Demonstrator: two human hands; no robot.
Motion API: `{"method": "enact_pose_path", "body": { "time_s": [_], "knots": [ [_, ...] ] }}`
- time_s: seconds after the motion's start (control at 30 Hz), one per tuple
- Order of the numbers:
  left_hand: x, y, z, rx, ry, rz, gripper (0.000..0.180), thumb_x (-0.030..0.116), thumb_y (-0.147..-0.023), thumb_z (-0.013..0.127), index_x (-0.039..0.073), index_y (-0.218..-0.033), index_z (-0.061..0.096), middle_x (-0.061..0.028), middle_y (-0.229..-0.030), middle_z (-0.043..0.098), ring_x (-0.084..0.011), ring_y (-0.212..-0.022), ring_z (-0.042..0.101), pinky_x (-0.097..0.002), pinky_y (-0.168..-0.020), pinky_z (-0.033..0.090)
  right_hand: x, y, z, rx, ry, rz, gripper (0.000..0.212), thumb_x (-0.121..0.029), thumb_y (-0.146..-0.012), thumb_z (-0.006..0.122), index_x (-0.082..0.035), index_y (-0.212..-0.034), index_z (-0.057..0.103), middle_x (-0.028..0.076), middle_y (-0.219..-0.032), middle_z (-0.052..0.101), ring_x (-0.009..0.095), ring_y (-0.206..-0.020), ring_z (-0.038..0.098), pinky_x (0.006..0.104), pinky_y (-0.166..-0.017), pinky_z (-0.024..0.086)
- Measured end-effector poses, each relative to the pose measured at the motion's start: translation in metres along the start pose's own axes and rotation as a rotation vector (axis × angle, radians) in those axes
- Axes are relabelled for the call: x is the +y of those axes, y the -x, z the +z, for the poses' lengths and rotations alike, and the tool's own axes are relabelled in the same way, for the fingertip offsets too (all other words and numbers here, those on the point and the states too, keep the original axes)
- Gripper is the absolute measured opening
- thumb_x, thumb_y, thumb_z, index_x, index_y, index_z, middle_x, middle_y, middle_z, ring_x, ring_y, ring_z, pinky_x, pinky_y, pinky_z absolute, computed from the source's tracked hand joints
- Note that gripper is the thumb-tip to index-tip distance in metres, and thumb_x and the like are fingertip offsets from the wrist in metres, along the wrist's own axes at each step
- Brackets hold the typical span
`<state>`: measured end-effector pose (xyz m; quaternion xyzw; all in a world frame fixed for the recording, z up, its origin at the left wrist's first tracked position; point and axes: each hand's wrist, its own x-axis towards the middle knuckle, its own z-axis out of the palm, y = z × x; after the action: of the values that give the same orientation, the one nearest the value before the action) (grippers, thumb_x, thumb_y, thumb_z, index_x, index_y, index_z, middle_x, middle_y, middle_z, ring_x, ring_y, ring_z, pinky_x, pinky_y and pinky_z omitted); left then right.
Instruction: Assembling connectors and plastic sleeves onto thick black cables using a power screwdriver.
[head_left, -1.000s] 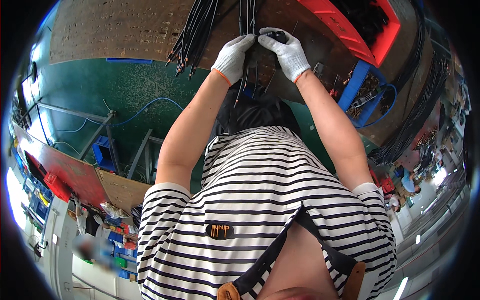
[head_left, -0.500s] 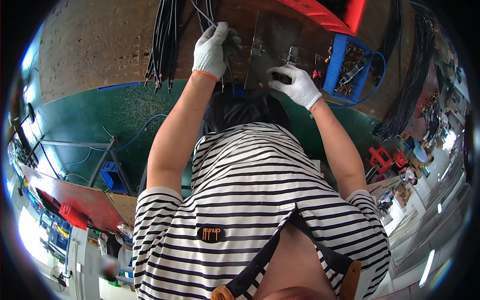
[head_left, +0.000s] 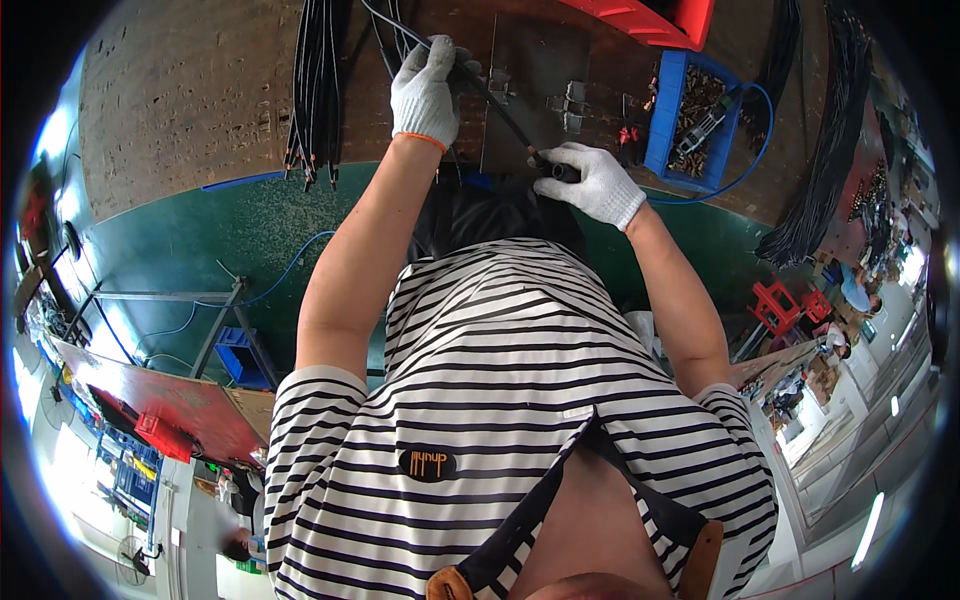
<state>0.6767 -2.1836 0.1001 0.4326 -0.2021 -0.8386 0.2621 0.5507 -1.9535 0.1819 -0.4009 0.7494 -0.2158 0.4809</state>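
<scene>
My left hand (head_left: 425, 97), in a white knit glove with an orange cuff edge, is closed round a black cable (head_left: 503, 115). From there the cable slants down to the right, with a copper-coloured bit near its end. That end meets a short black tubular piece (head_left: 566, 173), gripped between the fingers of my gloved right hand (head_left: 603, 188). Whether the cable sits inside the tube or only touches it, I cannot tell. Both hands are over the near edge of the brown workbench (head_left: 190, 100). Several other cables pass behind my left hand.
A bundle of black cables (head_left: 318, 90) with copper ends lies on the left. To the right, a blue bin (head_left: 660, 125) holds small copper-coloured parts and a metal tool (head_left: 703, 135) with a blue hose. Behind it is a red bin (head_left: 685, 30). Metal fittings (head_left: 572, 105) sit mid-bench.
The black cable now stretches from my left hand across to my right. The black tubular piece in my right hand has turned and meets the cable's end.
</scene>
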Motion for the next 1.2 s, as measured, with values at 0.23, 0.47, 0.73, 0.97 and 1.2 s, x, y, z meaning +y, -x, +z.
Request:
{"method": "enact_pose_path", "body": {
  "time_s": [0.23,0.47,0.73,0.97,1.2],
  "knots": [
    [0.0,0.009,0.005,-0.086,-0.225,-0.066,0.024,0.02,-0.101,0.078,0.002,-0.116,0.074,-0.0044,-0.097,0.075,-0.0159,-0.084,0.072,-0.0322,-0.076,0.059,-0.006,-0.024,0.01,-0.005,-0.105,0.076,0.05,-0.039,-0.091,0.082,-0.005,-0.127,0.077,0.018,-0.12,0.078,0.031,-0.114,0.074,0.0385,-0.103,0.054],
    [-0.006,0.011,-0.019,-0.044,-0.691,-0.061,0.036,0.032,-0.102,0.073,0.002,-0.121,0.078,-0.0025,-0.096,0.075,-0.01,-0.081,0.063,-0.0283,-0.073,0.052,-0.017,-0.115,0.047,0.002,-0.401,0.179,0.037,-0.027,-0.097,0.077,0.0,-0.122,0.077,0.008,-0.102,0.081,0.015,-0.091,0.071,0.0338,-0.087,0.056],
    [0.008,0.021,-0.102,0.506,-1.333,0.3,0.057,0.051,-0.092,0.074,0.005,-0.127,0.074,-0.0251,-0.117,0.077,-0.0424,-0.109,0.073,-0.048,-0.099,0.055,-0.031,-0.234,0.068,0.297,-0.242,0.008,0.047,-0.042,-0.094,0.082,-0.001,-0.118,0.078,0.002,-0.091,0.078,0.014,-0.08,0.067,0.0327,-0.078,0.055],
    [-0.004,-0.007,-0.142,0.111,-1.398,0.128,0.047,0.042,-0.093,0.07,0.008,-0.124,0.076,-0.023,-0.114,0.077,-0.0417,-0.113,0.072,-0.0479,-0.099,0.056,-0.039,-0.18,0.122,0.056,-0.006,0.036,0.04,-0.044,-0.087,0.078,-0.011,-0.109,0.082,0.021,-0.108,0.077,0.041,-0.106,0.074,0.0454,-0.092,0.059],
    [0.011,-0.004,-0.143,0.025,-1.13,-0.002,0.05,0.043,-0.089,0.071,0.004,-0.12,0.079,-0.022,-0.108,0.079,-0.037,-0.105,0.076,-0.0426,-0.095,0.058,-0.051,-0.18,0.131,-0.172,0.077,0.306,0.054,-0.054,-0.086,0.077,-0.008,-0.114,0.08,0.024,-0.11,0.076,0.043,-0.11,0.072,0.0476,-0.096,0.058]
  ]
}}
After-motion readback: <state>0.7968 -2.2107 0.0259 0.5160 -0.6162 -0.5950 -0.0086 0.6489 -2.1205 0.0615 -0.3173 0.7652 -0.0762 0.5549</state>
